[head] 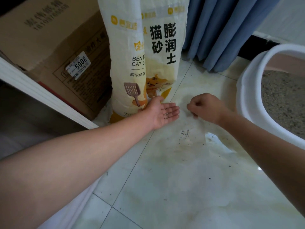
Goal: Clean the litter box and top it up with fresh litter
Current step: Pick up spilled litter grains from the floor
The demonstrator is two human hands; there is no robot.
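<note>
— Cardboard, mostly: a big brown cardboard box (pixel 49 47) with a price sticker stands pressed against the left side of the litter bag (pixel 161 55).

— And the bag itself?

— Tall, upright, cream and yellow, with black characters, an orange cartoon cat and a printed scoop low down. It may be two sacks side by side; I can't tell. Behind it to the right hangs a blue curtain (pixel 222 30).

— Where's the litter box (pixel 247 96)?

— Well to the right of the bag, on the same pale tiled floor (pixel 181 187). It has a thick white rounded rim and a pinkish inner wall, and grey, speckled litter (pixel 283 104) lies inside it, well below the rim. Part of it runs out of sight.

— The hands?

— Both are low in front of the bag's foot. The left hand (pixel 165 113) lies flat, palm up, fingers straight and together, its thumb side against the bottom of the bag, with a few dark grains (pixel 165 114) on the palm. The right hand (pixel 206 108) is just to its right, knuckles up, fingers curled in and bunched toward the thumb close to the tile. Whether it pinches anything, I can't tell.

— Any mess?

— More dark specks (pixel 184 133) are scattered on the floor, nearer us than the bag, between it and the box.
</note>
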